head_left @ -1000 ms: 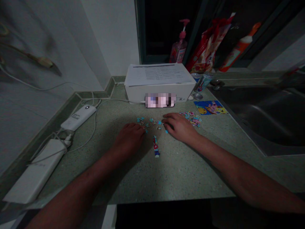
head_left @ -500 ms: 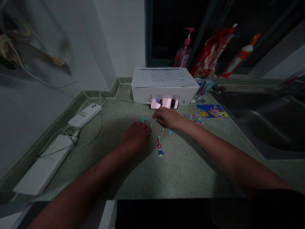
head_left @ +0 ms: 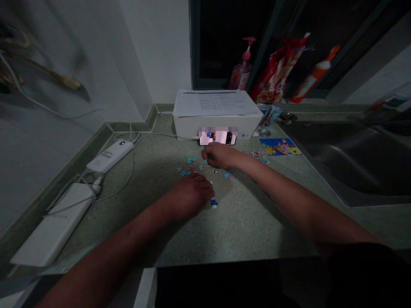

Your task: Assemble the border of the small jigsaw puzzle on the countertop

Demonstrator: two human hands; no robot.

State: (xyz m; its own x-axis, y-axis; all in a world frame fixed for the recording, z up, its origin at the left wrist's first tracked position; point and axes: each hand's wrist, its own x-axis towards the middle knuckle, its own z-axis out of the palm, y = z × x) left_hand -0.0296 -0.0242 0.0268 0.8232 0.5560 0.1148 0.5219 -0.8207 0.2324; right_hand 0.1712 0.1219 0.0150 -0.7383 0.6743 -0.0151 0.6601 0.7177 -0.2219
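A narrow strip of joined jigsaw pieces (head_left: 214, 202) lies on the counter, blue and pale at its near end. My left hand (head_left: 192, 194) is closed over its middle, fingers curled down against it and hiding part of it. Farther back, my right hand (head_left: 221, 155) has its fingers bent together at the counter among loose pieces; whatever is between the fingertips is hidden. Light-blue jigsaw pieces (head_left: 192, 160) are scattered left of the right hand. A bluish-purple piece (head_left: 227, 175) sits below the right wrist, and a pile of mixed pieces (head_left: 257, 155) lies behind the right forearm.
A lit phone (head_left: 217, 137) leans against a white box (head_left: 218, 122) at the back. To the right are a cartoon picture card (head_left: 281, 146) and a metal sink (head_left: 346, 158). White power bank (head_left: 111, 156), white slab (head_left: 58, 222) and cables lie left. Bottles stand by the window.
My left hand has moved right and nearer, from the loose pieces onto the strip, uncovering light-blue pieces. My right hand stays among the pieces. The view has shifted slightly.
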